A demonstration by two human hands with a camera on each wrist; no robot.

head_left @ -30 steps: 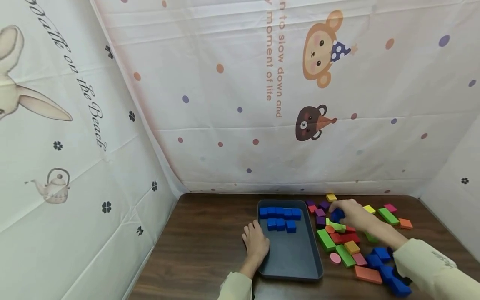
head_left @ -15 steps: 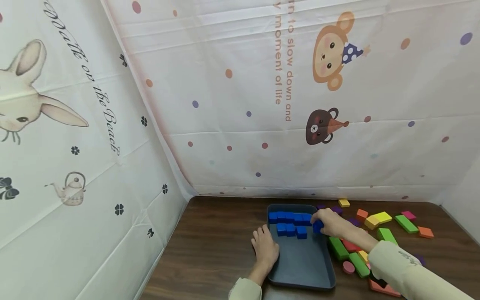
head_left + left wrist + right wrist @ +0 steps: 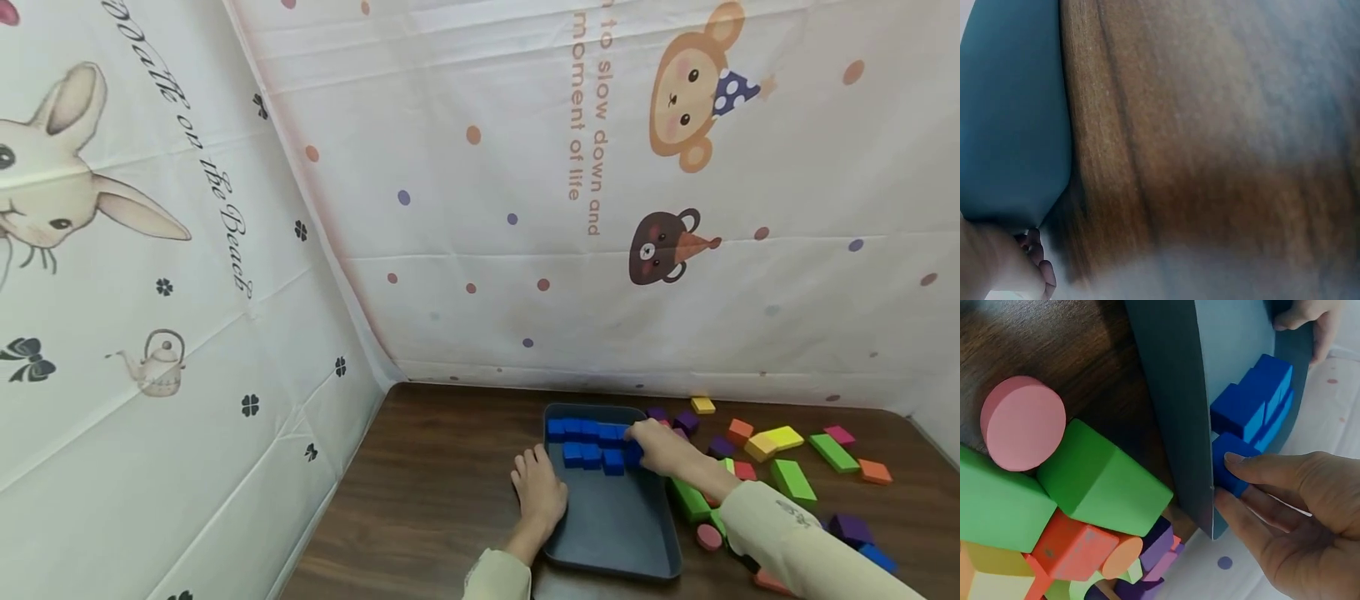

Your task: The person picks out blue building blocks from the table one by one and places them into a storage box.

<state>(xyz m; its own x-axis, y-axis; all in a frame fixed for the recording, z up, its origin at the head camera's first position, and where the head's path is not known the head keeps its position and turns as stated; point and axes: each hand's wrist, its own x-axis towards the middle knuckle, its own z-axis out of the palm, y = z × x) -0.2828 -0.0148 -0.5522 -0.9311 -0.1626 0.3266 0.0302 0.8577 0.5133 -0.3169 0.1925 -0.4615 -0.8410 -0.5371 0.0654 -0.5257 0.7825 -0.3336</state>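
My right hand (image 3: 660,447) is at the right side of the dark grey tray (image 3: 611,533). Its thumb and fingers pinch a blue block (image 3: 1232,450), seen up close in the right wrist view, just inside the tray wall. Several more blue blocks (image 3: 592,456) stand in two rows toward the tray's far end. My left hand (image 3: 542,492) holds the tray's left side. In the right wrist view, part of that hand laps over the rim while other fingers stay outside.
Right of the tray lie loose coloured blocks, among them a green block (image 3: 793,482), a pink round block (image 3: 708,537), a purple block (image 3: 851,530) and a yellow block (image 3: 702,405). A printed cloth (image 3: 450,208) rises behind the wooden table (image 3: 420,483).
My right hand has carried the blue block leftward from the loose blocks into the tray, beside the nearer row. My left hand stays at the tray's left side. The head view has shifted slightly.
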